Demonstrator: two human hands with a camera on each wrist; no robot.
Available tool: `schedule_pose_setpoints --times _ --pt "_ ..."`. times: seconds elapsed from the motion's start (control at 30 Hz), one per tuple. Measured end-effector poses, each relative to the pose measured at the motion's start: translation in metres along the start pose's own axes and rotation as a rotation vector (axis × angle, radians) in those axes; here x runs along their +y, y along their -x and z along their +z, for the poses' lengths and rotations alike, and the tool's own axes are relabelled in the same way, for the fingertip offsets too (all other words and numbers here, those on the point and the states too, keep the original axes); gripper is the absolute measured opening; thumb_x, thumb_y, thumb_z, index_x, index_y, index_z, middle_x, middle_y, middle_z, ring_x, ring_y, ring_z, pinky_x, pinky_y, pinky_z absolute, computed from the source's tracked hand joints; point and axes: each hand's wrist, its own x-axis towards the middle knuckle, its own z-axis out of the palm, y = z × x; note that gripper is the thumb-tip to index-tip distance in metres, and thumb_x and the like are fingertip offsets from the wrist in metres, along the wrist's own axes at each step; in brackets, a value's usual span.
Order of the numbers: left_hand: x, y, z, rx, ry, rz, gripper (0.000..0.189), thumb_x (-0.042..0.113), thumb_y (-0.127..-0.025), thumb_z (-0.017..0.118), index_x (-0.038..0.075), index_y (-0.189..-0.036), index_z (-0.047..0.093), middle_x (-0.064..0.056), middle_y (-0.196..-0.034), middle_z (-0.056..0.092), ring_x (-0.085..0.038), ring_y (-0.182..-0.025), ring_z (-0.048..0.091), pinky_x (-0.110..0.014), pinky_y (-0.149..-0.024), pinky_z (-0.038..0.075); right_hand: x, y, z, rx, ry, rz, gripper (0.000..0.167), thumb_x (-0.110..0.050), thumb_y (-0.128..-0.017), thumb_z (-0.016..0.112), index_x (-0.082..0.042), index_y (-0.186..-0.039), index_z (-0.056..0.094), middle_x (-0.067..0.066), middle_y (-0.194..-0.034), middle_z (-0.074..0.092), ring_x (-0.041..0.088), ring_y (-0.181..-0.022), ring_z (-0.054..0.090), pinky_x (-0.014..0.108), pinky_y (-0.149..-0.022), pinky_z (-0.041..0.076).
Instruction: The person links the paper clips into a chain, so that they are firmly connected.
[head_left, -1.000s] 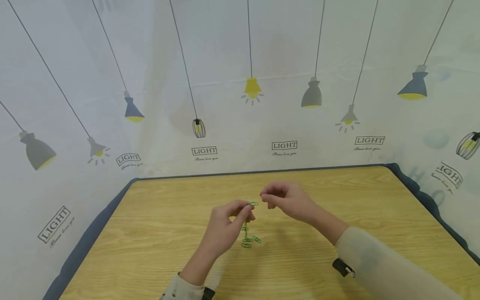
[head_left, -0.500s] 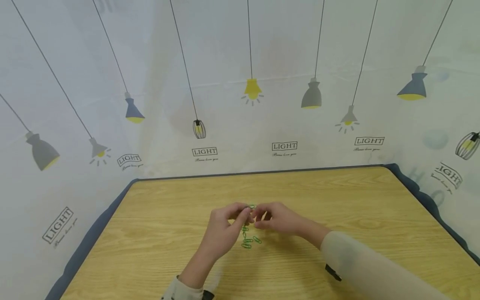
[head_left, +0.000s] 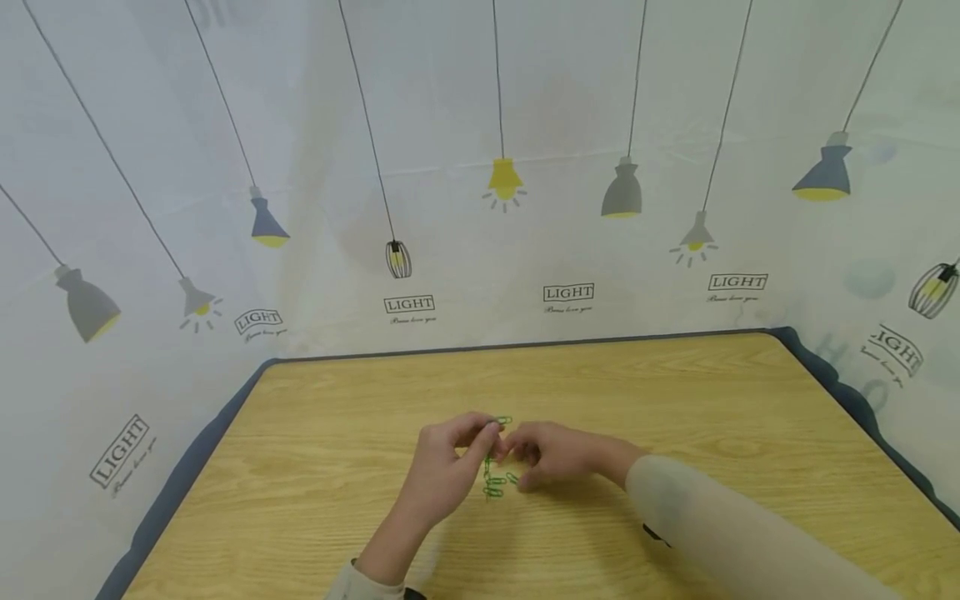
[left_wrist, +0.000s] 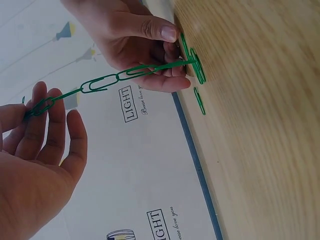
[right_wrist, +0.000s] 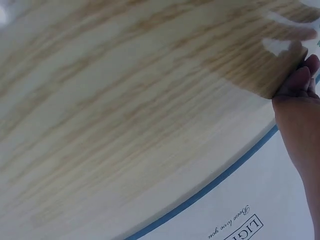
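My left hand (head_left: 442,462) pinches the top of a chain of linked green paper clips (left_wrist: 100,84) between thumb and fingers, and one clip end (head_left: 505,419) sticks out beyond the fingertips. The chain hangs down, its lower clips (head_left: 493,487) reaching the tabletop. My right hand (head_left: 558,454) is low beside the chain, thumb and forefinger apart. Close to its thumb lies a green paper clip (head_left: 512,477); whether they touch I cannot tell. In the right wrist view, my right hand (right_wrist: 300,82) shows only at the edge, its fingertips mostly hidden.
Under both hands is a light wood-grain table (head_left: 322,467) with a dark blue edge. A white curtain or sheet (head_left: 450,108) printed with lamps surrounds its back and sides. Another green clip (left_wrist: 199,101) lies on the table in the left wrist view.
My right hand has come left and down from above the table, past the left hand's fingertips, to the clips on the tabletop. The left hand keeps its pinch, nearly still.
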Motion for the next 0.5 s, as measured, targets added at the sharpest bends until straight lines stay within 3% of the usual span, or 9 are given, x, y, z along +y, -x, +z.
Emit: schedule_pose_setpoints --times 0.23,0.5 --pt "0.0001 0.0005 0.0014 0.0 -0.014 0.002 0.016 0.019 -0.108 0.064 0.012 -0.106 0.079 0.002 -0.086 0.079 -0.013 -0.085 0.078 -0.025 -0.087 0.061 0.004 -0.0019 0.0024 0.019 0.01 -0.021 0.024 -0.016 -0.093 0.084 -0.02 -0.115 0.076 0.004 -0.111 0.063 0.018 -0.098 0.053 0.033 -0.086 0.047" --pt "-0.0011 0.0012 0.0034 0.012 -0.025 -0.022 0.014 0.017 -0.107 0.066 0.014 -0.106 0.079 0.003 -0.085 0.08 -0.009 -0.084 0.077 -0.025 -0.086 0.06 0.0098 -0.003 0.0055 0.03 -0.007 -0.035 0.021 -0.017 -0.093 0.084 -0.02 -0.113 0.077 0.003 -0.107 0.061 0.018 -0.095 0.05 0.03 -0.082 0.043"
